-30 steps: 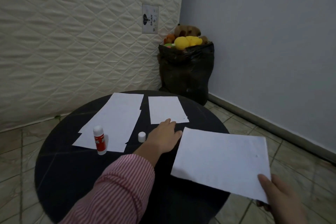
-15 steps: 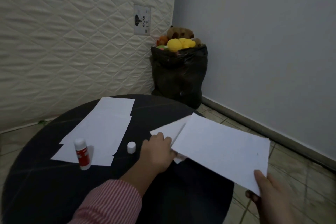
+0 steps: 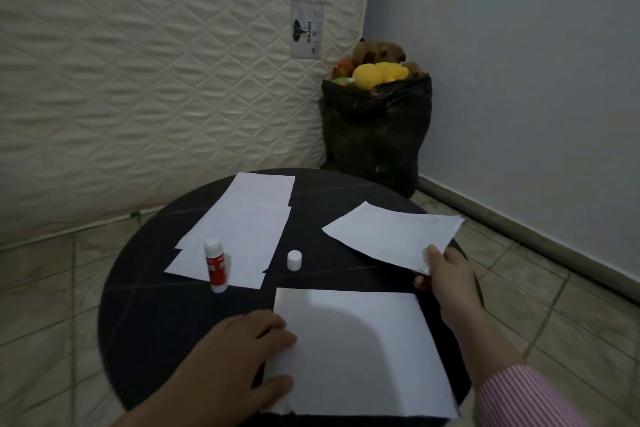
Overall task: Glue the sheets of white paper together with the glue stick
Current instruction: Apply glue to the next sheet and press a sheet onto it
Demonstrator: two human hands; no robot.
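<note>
Paper (image 3: 360,350) now lies flat at the desk's (image 3: 145,329) near edge under the spread left hand (image 3: 239,354), moved from the far side, while the right hand (image 3: 446,274) pinches another sheet (image 3: 391,236), glue (image 3: 215,263) untouched.

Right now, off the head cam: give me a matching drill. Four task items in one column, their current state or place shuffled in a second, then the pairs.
Items
1. glue stick
2. glue cap
3. near sheet
4. right-hand sheet

States
A. lifted over the table, pinched at a corner by the right hand
B. flat at the table's near edge, left hand resting on its left side
C. standing upright, uncapped, at the near edge of the far-left sheets
D. standing alone on bare table, right of the far-left sheets

Pairs: 1-C, 2-D, 3-B, 4-A
</note>
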